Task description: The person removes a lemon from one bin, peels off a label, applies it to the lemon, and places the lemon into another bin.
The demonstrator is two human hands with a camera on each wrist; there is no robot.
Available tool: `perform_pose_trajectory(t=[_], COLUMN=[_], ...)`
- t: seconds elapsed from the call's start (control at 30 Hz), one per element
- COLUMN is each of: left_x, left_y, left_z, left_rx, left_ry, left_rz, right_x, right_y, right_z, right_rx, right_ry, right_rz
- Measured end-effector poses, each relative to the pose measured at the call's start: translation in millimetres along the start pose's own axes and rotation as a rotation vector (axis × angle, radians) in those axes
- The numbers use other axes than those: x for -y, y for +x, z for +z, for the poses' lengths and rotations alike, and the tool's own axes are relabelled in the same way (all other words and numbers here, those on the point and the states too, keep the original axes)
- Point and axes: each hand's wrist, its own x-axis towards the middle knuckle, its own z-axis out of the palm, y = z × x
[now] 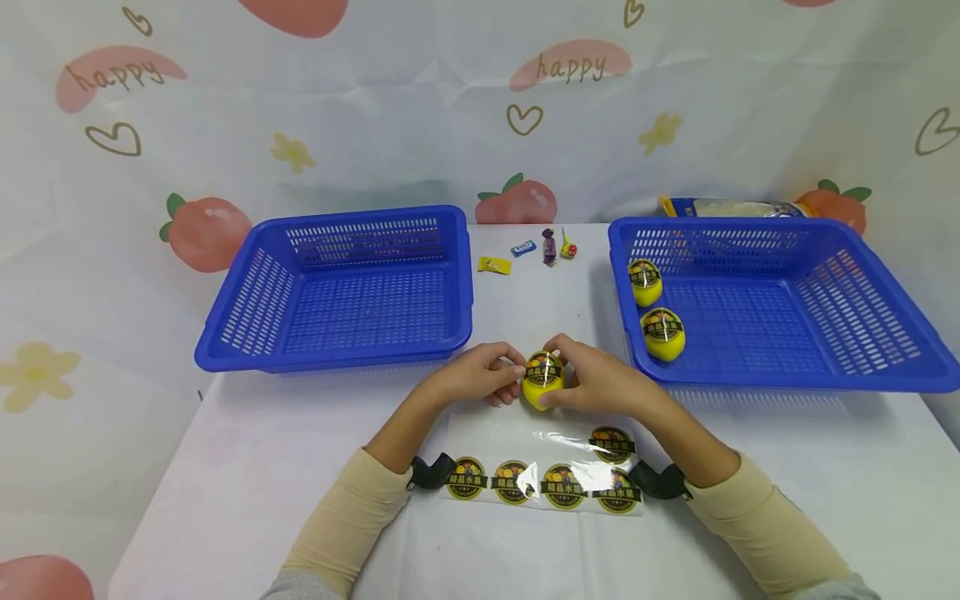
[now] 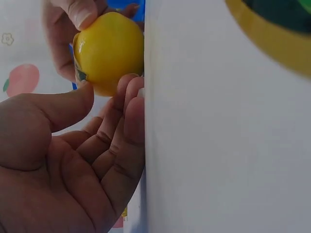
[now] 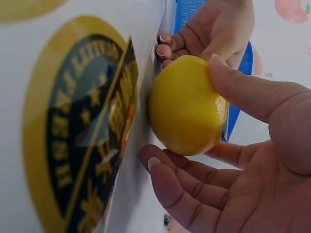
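A yellow lemon with a black-and-gold label on its upper side stands over the front middle of the table. My right hand grips it from the right, thumb on the near side and fingers behind. At its left side is my left hand, the thumb touching it by the label's edge; in the left wrist view the other fingers lie loosely bent beside the fruit. Just below the hands lies a glossy sticker sheet with several round labels along its near edge and one above them at the right.
One blue basket stands at the left. Another blue basket at the right holds two labelled lemons along its left wall. Wrapped candies and a lollipop lie between them. Behind the right basket is a packaged bag.
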Motion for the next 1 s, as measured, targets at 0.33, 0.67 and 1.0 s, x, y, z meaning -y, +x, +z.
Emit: perform_pose_trajectory(t=[0.33,0.67,1.0], left_x=[1.7,3.3,-0.9], left_y=[2.6,-0.4,0.0], left_z=[-0.9,-7.9,-1.5], left_rx=[0.011,0.111,0.027], left_ry=[-0.019,0.013,0.054], left_rz=[0.001,0.043,0.039], right_x=[1.4,1.5,2.3], right_y=[-1.9,-2.1,-4.2], right_z=[0.7,0.0,5.3], right_rx=[-0.002,0.004,-0.029], right_ry=[0.005,0.005,-0.09], right_rz=[-0.066,-0.067,-0.076])
